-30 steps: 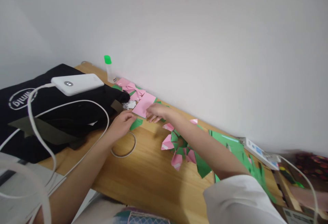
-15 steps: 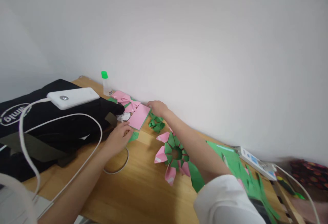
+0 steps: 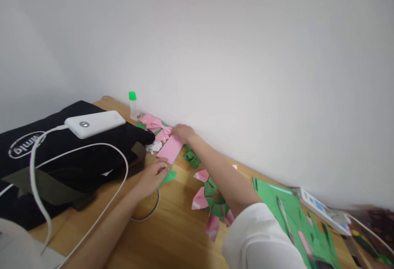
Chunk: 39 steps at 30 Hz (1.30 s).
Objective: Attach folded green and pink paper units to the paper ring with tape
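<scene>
My right hand (image 3: 184,134) reaches to the wall side, its fingers closed over the far corner of a flat pink paper sheet (image 3: 170,148). The fingertips are partly hidden. My left hand (image 3: 153,177) rests at the sheet's near edge, thumb apart from the fingers, beside a small green folded paper (image 3: 169,177). Folded pink paper petals (image 3: 155,125) lie on green paper beyond the sheet. A green folded paper piece (image 3: 192,158) sits beside my right wrist. Under my right forearm stands a ring of green paper with pink petals (image 3: 212,199), partly covered.
A black bag (image 3: 76,158) with a white power bank (image 3: 95,124) and its cable takes up the left. A green-capped bottle (image 3: 134,109) stands by the wall. White scraps (image 3: 153,147), green sheets (image 3: 271,195), a pen (image 3: 285,217) and a power strip (image 3: 323,211) also lie there.
My right hand has moved left from the sheet's far edge onto its corner, covering more of it. My left hand stays by the near edge. The view has shifted slightly.
</scene>
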Each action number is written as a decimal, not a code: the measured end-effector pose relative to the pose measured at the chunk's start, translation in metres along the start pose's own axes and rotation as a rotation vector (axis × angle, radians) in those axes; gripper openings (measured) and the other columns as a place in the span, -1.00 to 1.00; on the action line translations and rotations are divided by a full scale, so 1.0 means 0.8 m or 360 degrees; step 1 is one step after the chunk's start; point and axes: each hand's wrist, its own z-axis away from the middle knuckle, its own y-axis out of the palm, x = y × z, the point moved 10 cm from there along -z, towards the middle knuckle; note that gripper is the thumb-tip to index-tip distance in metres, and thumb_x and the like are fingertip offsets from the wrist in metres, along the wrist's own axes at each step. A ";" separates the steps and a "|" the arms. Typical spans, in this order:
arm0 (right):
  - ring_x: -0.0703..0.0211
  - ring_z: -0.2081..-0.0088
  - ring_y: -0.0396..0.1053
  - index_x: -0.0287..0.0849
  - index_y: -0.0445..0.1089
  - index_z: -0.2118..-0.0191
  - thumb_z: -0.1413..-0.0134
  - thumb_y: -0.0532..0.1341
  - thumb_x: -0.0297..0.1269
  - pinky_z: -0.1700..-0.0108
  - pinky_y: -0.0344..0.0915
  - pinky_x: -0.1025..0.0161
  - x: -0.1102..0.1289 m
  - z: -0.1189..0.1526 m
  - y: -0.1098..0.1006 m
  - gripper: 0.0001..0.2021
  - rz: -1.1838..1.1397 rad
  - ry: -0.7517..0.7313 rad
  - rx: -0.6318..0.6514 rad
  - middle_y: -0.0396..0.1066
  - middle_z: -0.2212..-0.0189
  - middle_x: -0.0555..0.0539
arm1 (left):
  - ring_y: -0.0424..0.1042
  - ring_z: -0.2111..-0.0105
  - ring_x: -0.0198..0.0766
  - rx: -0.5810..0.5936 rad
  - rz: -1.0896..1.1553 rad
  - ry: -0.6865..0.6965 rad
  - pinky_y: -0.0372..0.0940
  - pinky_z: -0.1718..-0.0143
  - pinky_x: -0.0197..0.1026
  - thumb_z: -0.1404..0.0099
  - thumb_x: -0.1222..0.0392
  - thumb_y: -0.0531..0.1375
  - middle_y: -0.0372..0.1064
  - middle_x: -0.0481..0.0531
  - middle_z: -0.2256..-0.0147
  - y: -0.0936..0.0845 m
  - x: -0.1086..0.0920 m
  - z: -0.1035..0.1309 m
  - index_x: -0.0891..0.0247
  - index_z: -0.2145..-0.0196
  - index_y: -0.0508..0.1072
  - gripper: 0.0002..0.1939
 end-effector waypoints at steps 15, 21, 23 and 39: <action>0.27 0.23 0.47 -0.19 0.42 0.16 -0.32 -0.04 -0.35 0.16 0.39 0.32 0.016 0.212 -0.069 -0.72 -0.0924 0.0021 -0.0295 0.52 0.27 -0.02 | 0.46 0.28 -0.15 0.0269 0.0459 -0.0063 0.35 0.27 -0.19 -0.24 -0.02 0.09 0.53 0.05 0.31 -0.002 -0.106 0.050 0.22 0.42 0.52 -0.69; 0.21 0.33 0.44 0.00 0.45 0.41 -0.16 0.14 -0.26 0.32 0.38 0.26 0.021 0.376 -0.042 -0.83 -0.1981 0.0142 -0.0759 0.47 0.38 0.00 | 0.41 0.35 -0.22 0.0499 0.0389 0.0263 0.33 0.25 -0.19 -0.30 0.05 0.04 0.44 0.00 0.39 0.036 -0.183 0.081 0.21 0.47 0.43 -0.71; 0.18 0.28 0.42 0.04 0.46 0.39 -0.11 0.18 -0.30 0.25 0.38 0.21 0.016 0.405 -0.027 -0.88 -0.2017 0.0230 -0.0912 0.46 0.36 -0.01 | 0.42 0.27 -0.19 0.0549 0.0359 0.0344 0.33 0.16 -0.17 -0.33 0.07 0.04 0.45 0.01 0.35 0.054 -0.197 0.090 0.21 0.44 0.42 -0.73; 0.26 0.23 0.33 -0.07 0.41 0.38 -0.09 0.22 -0.45 0.02 0.24 0.21 -0.015 0.475 0.046 -0.89 -0.2584 0.0232 -0.1238 0.37 0.34 0.05 | 0.38 0.08 -0.33 0.0887 0.0349 0.0697 0.28 -0.03 -0.25 -0.34 0.30 0.17 0.35 -0.01 0.13 0.134 -0.249 0.124 0.20 0.29 0.43 -0.94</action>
